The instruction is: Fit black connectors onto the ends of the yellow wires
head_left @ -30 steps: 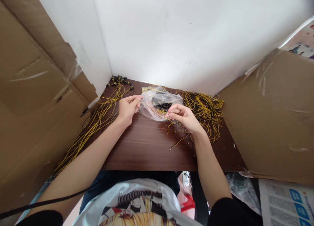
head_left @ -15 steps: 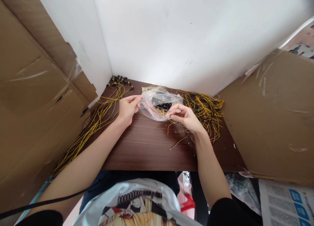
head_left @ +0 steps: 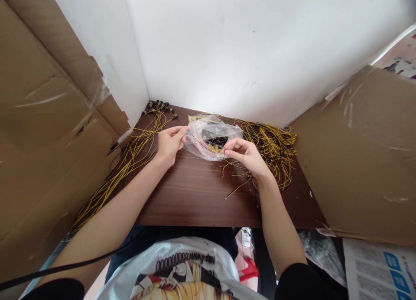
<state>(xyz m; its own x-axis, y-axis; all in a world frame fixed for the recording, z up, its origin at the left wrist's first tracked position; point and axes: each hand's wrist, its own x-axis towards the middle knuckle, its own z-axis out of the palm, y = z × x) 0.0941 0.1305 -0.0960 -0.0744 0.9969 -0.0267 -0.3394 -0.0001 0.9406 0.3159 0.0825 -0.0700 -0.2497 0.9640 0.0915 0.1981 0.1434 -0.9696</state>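
My left hand [head_left: 169, 143] pinches one end of a thin yellow wire [head_left: 199, 142] that runs across to my right hand [head_left: 244, 154], whose fingers are closed on the other end. Both hands hover over the dark wooden table [head_left: 195, 196]. Just behind the wire lies a clear plastic bag [head_left: 212, 137] holding small black parts. Whether the right fingers also grip a small part is too small to tell.
A tangle of yellow wires [head_left: 271, 146] lies at the back right. A long bundle of yellow wires with black ends [head_left: 130, 157] trails along the left edge. Cardboard sheets stand at the left [head_left: 48, 131] and at the right [head_left: 360, 157], with white walls behind.
My right hand has shifted slightly, its fingers drawn closer on the wire end. The left hand has stayed in place.
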